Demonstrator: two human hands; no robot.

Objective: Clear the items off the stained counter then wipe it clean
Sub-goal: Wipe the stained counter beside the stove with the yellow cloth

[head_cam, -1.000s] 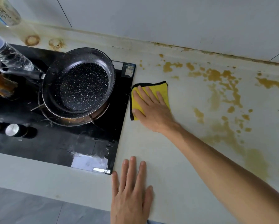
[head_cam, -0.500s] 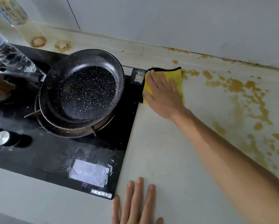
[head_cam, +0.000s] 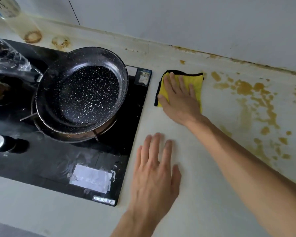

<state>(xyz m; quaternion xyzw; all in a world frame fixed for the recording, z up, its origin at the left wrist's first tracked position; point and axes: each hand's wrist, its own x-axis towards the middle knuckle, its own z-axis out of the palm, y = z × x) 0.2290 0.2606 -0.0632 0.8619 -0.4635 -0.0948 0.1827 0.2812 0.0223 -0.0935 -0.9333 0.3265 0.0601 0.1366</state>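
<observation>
Two hands work the pale stained counter (head_cam: 229,168): right hand (head_cam: 179,100), fingers flat, presses the folded yellow black-edged cloth (head_cam: 197,81) beside brown stains (head_cam: 250,93); left hand (head_cam: 154,170), spread flat, apparently braces.

A yellow cloth (head_cam: 197,82) with black trim lies flat and folded on the pale bench (head_cam: 203,168), just right of the stove. Brown-orange stains (head_cam: 256,100) spatter the bench further right, toward the wall.
</observation>
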